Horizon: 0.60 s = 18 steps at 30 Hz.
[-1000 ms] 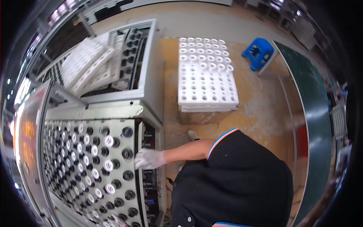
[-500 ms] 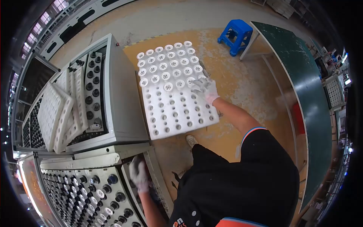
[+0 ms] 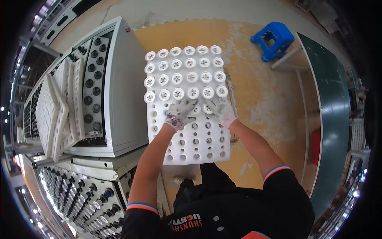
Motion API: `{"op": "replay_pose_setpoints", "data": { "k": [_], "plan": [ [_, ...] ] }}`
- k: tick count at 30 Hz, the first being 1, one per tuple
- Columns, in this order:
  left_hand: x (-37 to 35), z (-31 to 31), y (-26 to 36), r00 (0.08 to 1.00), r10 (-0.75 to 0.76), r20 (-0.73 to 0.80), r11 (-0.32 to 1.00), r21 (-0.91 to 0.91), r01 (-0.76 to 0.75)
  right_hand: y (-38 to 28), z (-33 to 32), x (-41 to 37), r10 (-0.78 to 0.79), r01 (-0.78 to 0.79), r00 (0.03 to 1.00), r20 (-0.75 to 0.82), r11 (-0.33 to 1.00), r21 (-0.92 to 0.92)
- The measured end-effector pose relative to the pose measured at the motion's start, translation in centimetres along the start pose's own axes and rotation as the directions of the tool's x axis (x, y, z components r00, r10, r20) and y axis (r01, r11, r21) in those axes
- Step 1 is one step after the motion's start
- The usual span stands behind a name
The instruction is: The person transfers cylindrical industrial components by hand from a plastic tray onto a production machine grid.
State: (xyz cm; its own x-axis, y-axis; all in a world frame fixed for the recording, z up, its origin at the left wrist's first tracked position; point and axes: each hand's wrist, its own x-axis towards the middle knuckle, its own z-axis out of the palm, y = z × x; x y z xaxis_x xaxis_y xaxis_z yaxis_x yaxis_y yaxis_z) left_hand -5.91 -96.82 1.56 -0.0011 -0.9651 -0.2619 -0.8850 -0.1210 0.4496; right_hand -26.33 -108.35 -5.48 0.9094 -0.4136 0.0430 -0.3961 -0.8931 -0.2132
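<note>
A white foam tray (image 3: 187,153) full of round holes lies in front of me, its far part filled with rows of round white pieces (image 3: 193,92). Over the first row nearer than the filled ones, my left hand (image 3: 181,113), in a stained white glove, is spread with its fingertips at a white piece (image 3: 195,109). My right hand (image 3: 221,109), gloved too, reaches from the right with fingers apart and touches another white piece (image 3: 207,108) in that row. Whether either hand grips a piece is hard to make out.
At the left stand a grey cabinet (image 3: 129,87) with black sockets, leaning white foam trays (image 3: 49,115), and a lower rack (image 3: 85,199) of sockets holding white pieces. A blue stool (image 3: 273,40) and a green-topped table (image 3: 328,107) are at the right.
My left hand has come from the lower rack to the tray. My right hand has shifted to the row nearer me, where two white pieces now sit. The view has turned.
</note>
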Motion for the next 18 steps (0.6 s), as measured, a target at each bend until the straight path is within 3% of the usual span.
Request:
{"op": "replay_pose_setpoints", "data": {
  "k": [7,9,11,13,14,16,18],
  "plan": [
    [1.0,4.1,-2.2,0.943,0.241,-0.228,0.97,0.012,-0.244,1.0,2.6,-0.4,0.026,-0.018,0.997,-0.068,0.993,0.116],
    [0.6,3.8,-1.9,0.902,0.252,-0.351,0.965,0.017,-0.263,1.0,2.6,-0.5,0.177,-0.18,0.983,0.046,0.98,0.08],
    [-0.1,3.9,-1.3,0.849,0.216,-0.482,0.968,-0.007,-0.251,1.3,3.2,0.3,0.024,-0.008,0.991,-0.133,0.993,0.117],
    [-2.7,3.6,-0.8,0.781,0.109,-0.616,0.97,-0.105,-0.218,1.5,3.2,1.0,0.033,-0.014,0.996,-0.087,0.976,0.215],
    [-4.9,3.3,-0.3,0.749,0.012,-0.663,0.963,-0.195,-0.188,0.8,2.2,1.0,0.02,-0.014,0.999,-0.032,0.986,0.168],
    [-11.6,3.2,0.7,0.721,-0.282,-0.633,0.88,-0.47,-0.069,-0.7,0.0,1.6,0.0,-0.004,0.999,0.049,0.998,0.067],
    [-18.5,5.2,1.0,0.596,-0.498,-0.63,0.752,-0.656,-0.066,-1.1,-0.6,1.9,-0.009,0.012,0.995,0.1,1.0,-0.02]
  ]
}}
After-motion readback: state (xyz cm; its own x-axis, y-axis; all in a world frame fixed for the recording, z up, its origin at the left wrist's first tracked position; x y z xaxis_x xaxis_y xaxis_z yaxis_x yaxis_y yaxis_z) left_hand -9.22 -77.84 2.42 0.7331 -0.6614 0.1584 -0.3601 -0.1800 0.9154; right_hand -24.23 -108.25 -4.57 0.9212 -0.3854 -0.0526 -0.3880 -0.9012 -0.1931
